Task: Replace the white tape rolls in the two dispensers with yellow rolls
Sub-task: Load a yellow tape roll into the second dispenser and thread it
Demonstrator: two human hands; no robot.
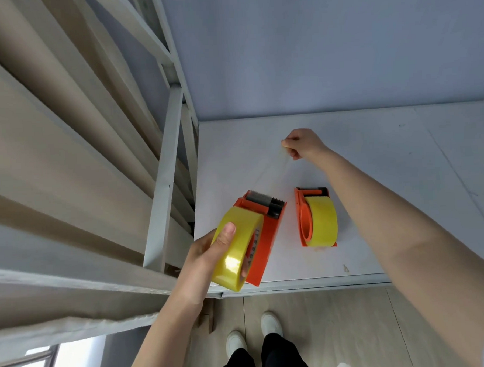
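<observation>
My left hand (208,255) grips an orange tape dispenser (266,238) with a yellow roll (236,248) on it, held above the table's front left corner. A thin, nearly clear strip of tape (271,173) runs from its toothed blade up to my right hand (303,143), which pinches the strip's end far back over the table. A second orange dispenser (304,216) loaded with a yellow roll (322,221) lies on the white table (404,203), between my two arms. No white roll is in view.
A white metal rack (165,181) holding long brown paper rolls (50,137) stands against the table's left side. A grey wall is behind the table. My feet in white shoes (254,334) stand on the wooden floor below the table's front edge.
</observation>
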